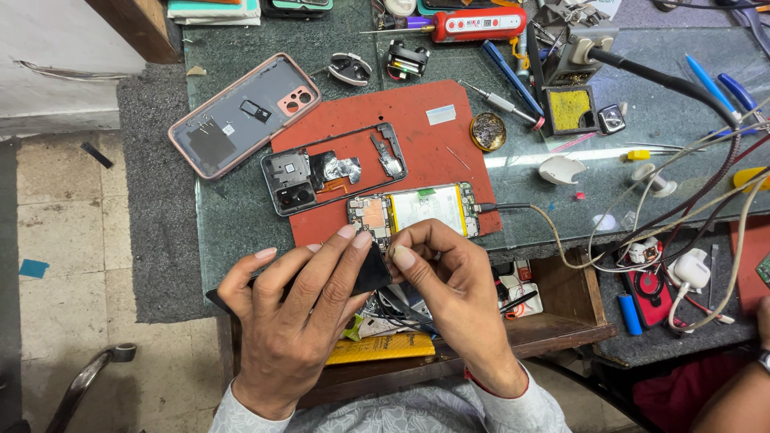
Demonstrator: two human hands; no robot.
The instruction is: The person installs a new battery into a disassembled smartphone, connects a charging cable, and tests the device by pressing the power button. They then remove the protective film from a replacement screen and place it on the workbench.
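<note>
My left hand [301, 309] grips a thin black flat piece [373, 273] between thumb and fingers. My right hand [449, 277] meets it at that piece, pinching its right edge with fingertips closed. Just beyond both hands an opened phone [413, 210] lies on the red mat [417, 144], showing a white battery and a bare circuit board. A cable [505, 207] is plugged into its right end. Farther back on the mat lies a black inner phone frame [333, 168]. A pink-rimmed grey back cover [241, 112] lies at the left.
An open wooden drawer [561, 301] below my hands holds loose parts and a yellow ruler. A soldering stand with a yellow sponge [569, 108], screwdrivers [505, 103], a red tool [473, 24] and tangled wires [682, 200] crowd the right. Another person's arm [738, 393] shows at bottom right.
</note>
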